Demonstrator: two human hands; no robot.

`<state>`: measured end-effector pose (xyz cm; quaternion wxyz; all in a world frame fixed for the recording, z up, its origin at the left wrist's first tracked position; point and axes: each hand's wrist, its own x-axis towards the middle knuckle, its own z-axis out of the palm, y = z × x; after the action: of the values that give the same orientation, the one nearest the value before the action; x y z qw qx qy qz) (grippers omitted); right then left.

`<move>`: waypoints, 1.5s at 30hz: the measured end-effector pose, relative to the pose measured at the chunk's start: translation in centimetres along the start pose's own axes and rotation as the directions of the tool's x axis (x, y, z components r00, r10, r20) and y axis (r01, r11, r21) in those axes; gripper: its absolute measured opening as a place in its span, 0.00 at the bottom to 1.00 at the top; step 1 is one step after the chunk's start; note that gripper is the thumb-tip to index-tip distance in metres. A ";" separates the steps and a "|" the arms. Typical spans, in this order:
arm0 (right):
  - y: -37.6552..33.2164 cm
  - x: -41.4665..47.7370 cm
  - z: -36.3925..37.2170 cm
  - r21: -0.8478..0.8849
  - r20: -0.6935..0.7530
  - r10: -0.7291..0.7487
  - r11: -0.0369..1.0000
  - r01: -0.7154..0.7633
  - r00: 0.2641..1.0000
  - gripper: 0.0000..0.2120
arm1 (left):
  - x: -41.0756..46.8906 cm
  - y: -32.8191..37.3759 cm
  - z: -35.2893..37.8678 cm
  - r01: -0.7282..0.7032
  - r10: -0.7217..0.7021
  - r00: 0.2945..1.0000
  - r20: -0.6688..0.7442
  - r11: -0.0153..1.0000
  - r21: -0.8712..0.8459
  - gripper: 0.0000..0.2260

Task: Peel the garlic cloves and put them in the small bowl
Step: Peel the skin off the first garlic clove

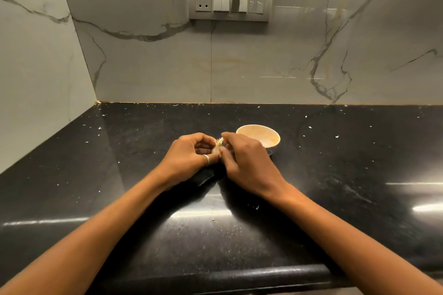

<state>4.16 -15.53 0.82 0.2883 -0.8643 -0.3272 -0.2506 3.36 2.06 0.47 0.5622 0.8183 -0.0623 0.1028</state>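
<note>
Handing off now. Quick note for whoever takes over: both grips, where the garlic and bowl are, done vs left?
Left grip: pinches the garlic clove over the counter.
Right grip: pinches the same clove from the other side, at its papery skin.
Small bowl: upright on the counter, just behind the right grip. No clove shows in the part of it in view.
Done: peeling has begun; the skin looks frayed at the top.
Left: finish this clove and drop it in the small bowl. No other cloves in view.
</note>
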 end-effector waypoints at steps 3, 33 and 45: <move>-0.3 0.5 0.8 0.147 0.053 0.121 0.981 -0.128 0.991 0.09 | 0.0 0.0 -0.5 0.034 -0.033 0.999 0.010 0.991 -0.126 0.13; 0.8 0.5 0.4 0.374 0.095 0.303 0.872 -0.315 0.948 0.08 | -1.1 1.2 -0.7 0.063 -0.036 0.986 0.162 0.984 -0.166 0.13; 1.0 0.4 0.7 0.354 0.107 0.287 0.884 -0.306 0.952 0.05 | -1.1 1.2 -0.6 0.041 -0.040 0.998 0.044 0.999 -0.020 0.06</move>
<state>5.29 -15.52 0.23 0.4709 -0.8411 -0.2394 -0.1159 1.97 2.21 1.48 0.5713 0.8154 -0.0589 0.0727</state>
